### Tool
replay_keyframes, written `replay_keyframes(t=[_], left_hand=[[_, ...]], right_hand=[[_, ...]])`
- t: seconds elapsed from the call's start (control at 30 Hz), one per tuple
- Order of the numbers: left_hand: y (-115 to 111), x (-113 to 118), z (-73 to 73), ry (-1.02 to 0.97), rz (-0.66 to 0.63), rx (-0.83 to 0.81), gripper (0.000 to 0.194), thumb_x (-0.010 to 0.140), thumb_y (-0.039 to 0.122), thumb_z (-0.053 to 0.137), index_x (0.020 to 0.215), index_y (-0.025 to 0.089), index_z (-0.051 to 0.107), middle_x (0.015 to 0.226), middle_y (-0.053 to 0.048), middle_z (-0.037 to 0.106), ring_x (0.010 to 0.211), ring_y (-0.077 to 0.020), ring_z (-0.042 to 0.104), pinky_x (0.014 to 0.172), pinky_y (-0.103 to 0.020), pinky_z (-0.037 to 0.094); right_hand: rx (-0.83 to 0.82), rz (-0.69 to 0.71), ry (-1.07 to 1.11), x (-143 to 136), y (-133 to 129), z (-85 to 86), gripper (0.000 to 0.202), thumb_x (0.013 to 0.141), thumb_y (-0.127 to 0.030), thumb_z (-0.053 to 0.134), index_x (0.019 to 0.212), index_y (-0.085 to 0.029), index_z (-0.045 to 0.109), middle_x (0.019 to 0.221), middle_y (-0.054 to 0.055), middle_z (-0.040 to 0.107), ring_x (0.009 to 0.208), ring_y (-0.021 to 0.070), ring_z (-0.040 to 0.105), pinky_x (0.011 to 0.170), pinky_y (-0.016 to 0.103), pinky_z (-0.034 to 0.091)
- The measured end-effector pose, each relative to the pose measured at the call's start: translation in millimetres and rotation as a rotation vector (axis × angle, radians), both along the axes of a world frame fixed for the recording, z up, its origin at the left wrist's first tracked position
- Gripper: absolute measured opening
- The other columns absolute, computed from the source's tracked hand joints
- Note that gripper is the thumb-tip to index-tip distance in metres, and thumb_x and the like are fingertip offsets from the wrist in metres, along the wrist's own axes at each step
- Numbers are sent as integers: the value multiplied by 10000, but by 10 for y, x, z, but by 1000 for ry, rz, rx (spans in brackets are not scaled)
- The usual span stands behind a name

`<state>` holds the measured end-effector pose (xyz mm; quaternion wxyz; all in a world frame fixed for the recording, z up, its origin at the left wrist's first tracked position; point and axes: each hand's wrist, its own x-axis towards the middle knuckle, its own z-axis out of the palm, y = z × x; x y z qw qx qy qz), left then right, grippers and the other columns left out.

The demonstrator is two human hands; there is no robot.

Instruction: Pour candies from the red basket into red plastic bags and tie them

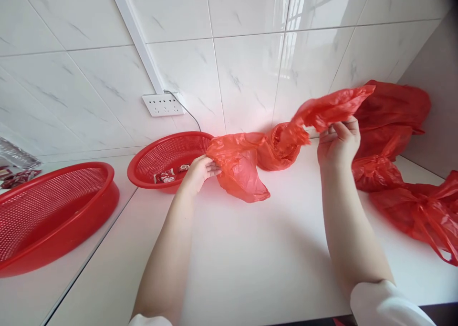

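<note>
So the person had a red plastic bag (272, 147) stretched out between both hands, held just above the white desk (257, 249). The left hand (198, 172) pinched the crumpled lower end, fingers closed on the plastic right beside the rim of a small red basket (168, 157). The right hand (338, 142) was raised higher, with its grip also closed on the bag's other end, thumb and fingers clamped on the film. The bag sagged and twisted in the middle, so judging by that it looked only partly opened or straightened; it definitely wasn't flat or folded.

More red bags (404, 173) sat in a loose pile on the desk to the right, against the tiled wall, all still bunched up, so most of the pile looked untouched.

Containers: the small red basket held a few little red-and-white packets (171, 173) at the bottom, otherwise mostly bare mesh. A bigger red basket (53, 211) sat at the far left, nearer the camera, and nothing showed inside it from this angle. Behind it were a few more dark red packets (17, 177) next to something silvery; couldn't tell what that was.
</note>
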<state>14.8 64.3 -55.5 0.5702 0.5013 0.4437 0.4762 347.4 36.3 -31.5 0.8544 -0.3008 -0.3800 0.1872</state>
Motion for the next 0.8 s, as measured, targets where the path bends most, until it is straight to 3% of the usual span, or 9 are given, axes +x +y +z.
replay_keyframes(t=[0.07, 0.13, 0.27, 0.4, 0.47, 0.53, 0.63, 0.7, 0.8], left_hand=[[2, -4, 21, -95, 23, -64, 141, 768, 205, 536, 852, 132, 623, 781, -78, 685, 700, -167, 661, 719, -310, 561], [-6, -10, 51, -200, 68, -123, 143, 774, 153, 490, 841, 128, 614, 755, -75, 681, 677, -162, 660, 678, -287, 561], [-9, 10, 97, -353, 126, -191, 144, 791, 119, 451, 815, 130, 593, 707, -48, 658, 610, -132, 637, 586, -229, 534], [-6, 26, 127, -388, 134, -190, 157, 805, 117, 420, 790, 140, 574, 687, -32, 633, 590, -106, 607, 579, -203, 506], [-86, -25, 203, -164, 78, -137, 160, 804, 154, 458, 875, 152, 601, 715, -30, 640, 585, -117, 591, 558, -218, 483], [-282, -117, 361, 269, 22, -30, 259, 787, 209, 548, 1036, 196, 618, 752, -21, 654, 561, -130, 557, 503, -225, 419], [-773, -226, 699, 837, 268, 304, 288, 802, 332, 616, 1084, 274, 629, 888, -13, 681, 702, -165, 591, 552, -236, 408], [-1126, -200, 888, 939, 138, 419, 226, 872, 393, 545, 1033, 284, 660, 911, -4, 685, 777, -172, 615, 638, -248, 450], [-1462, 2, 953, 971, -413, 419, 259, 927, 395, 461, 1014, 274, 673, 907, 1, 695, 794, -170, 628, 673, -255, 469]], right_hand=[[-31, 69, -163, -65, 15, -35, 291, 799, -307, 576, 1088, -313, 540, 1319, 11, 526, 1198, 195, 547, 941, 404, 514], [-212, 188, -394, -121, -27, -43, 469, 832, -388, 611, 1279, -379, 473, 1523, -7, 347, 1296, 240, 482, 954, 447, 513], [-630, 336, -815, -251, -215, 12, 531, 868, -533, 582, 1357, -349, 485, 1514, 42, 400, 1290, 309, 494, 1013, 512, 462], [-766, 409, -964, -470, -358, 66, 758, 841, -485, 629, 1499, -354, 276, 1507, 78, 412, 1288, 321, 496, 931, 470, 527], [-800, 366, -1017, -564, -378, 73, 887, 795, -329, 680, 1528, -340, 182, 1460, 107, 463, 1211, 310, 559, 843, 417, 564], [-841, 324, -1087, -615, -380, 78, 887, 772, -202, 651, 1525, -322, 198, 1357, 117, 557, 1096, 284, 626, 774, 370, 572], [-916, 383, -1191, -626, -390, 95, 824, 787, -168, 592, 1511, -338, 236, 1198, 90, 652, 928, 242, 676, 699, 337, 568], [-914, 503, -1244, -629, -403, 101, 811, 798, -167, 568, 1504, -382, 231, 1176, 55, 665, 883, 217, 682, 668, 314, 564], [-849, 724, -1325, -654, -402, 85, 815, 801, -143, 554, 1500, -412, 232, 1230, 25, 651, 893, 182, 683, 683, 275, 555]])
